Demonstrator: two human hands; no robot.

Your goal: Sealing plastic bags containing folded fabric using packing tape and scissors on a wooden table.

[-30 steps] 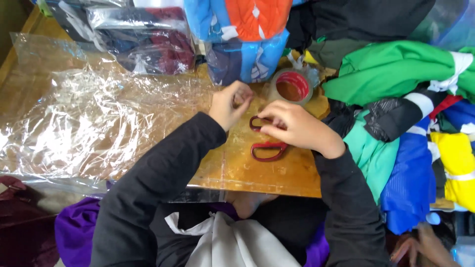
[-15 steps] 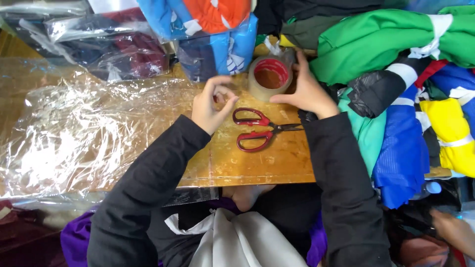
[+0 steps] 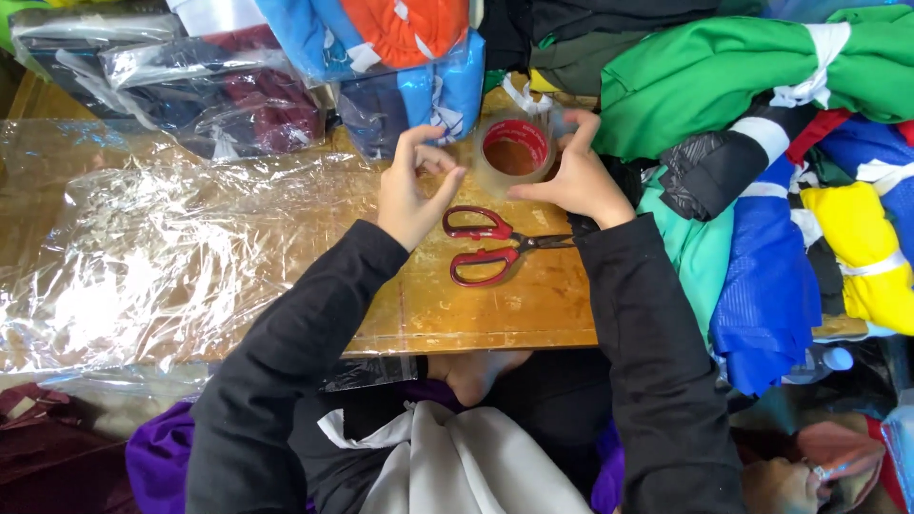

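A roll of clear tape (image 3: 515,150) with a red core stands on the wooden table (image 3: 533,305), near the bagged clothes. My right hand (image 3: 574,178) cups the roll from its right side, thumb below it and fingers at its far edge. My left hand (image 3: 415,187) is just left of the roll, its fingers curled and pinched together. I cannot see whether a strip of tape runs between them. Red-handled scissors (image 3: 495,249) lie shut on the table just below both hands, blades pointing right.
A crinkled sheet of clear plastic (image 3: 162,257) covers the table's left half. Bagged garments (image 3: 228,86) are stacked at the back. A heap of green, blue and yellow clothes (image 3: 771,171) fills the right side. Another person's hand (image 3: 790,481) shows at the bottom right.
My right hand left the scissors, which now lie on the table, and moved up to the tape roll. My left hand rose beside the roll.
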